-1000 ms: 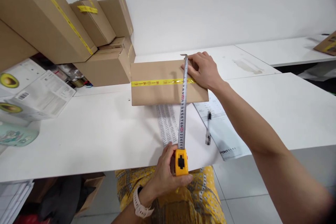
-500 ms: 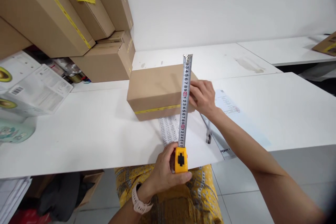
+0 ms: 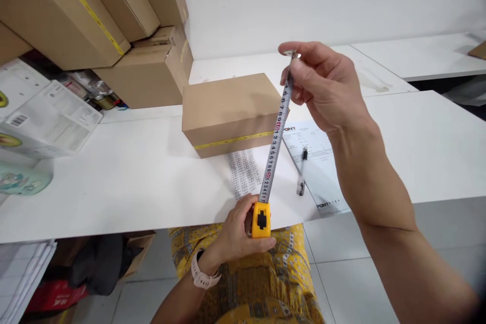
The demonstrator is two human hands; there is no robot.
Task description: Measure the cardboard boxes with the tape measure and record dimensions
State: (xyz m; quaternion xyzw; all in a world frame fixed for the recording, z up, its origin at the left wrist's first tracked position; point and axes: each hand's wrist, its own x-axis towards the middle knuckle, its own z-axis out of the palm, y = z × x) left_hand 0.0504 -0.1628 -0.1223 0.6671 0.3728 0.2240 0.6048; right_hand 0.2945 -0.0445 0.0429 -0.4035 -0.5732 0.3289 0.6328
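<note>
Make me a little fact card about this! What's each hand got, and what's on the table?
Left hand: holds the yellow tape measure
Right hand: grips the metal end of the pulled-out blade
Middle box: cardboard, with a yellow strip along its near side, on the white table
Pen: lies on printed papers
Far left: stacked cardboard boxes

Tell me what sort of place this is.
Likely a packing workspace, perhaps in an office: taped cardboard boxes are stacked at the left, printed sheets lie on the white table, and the left hand holds a yellow tape measure.
</note>
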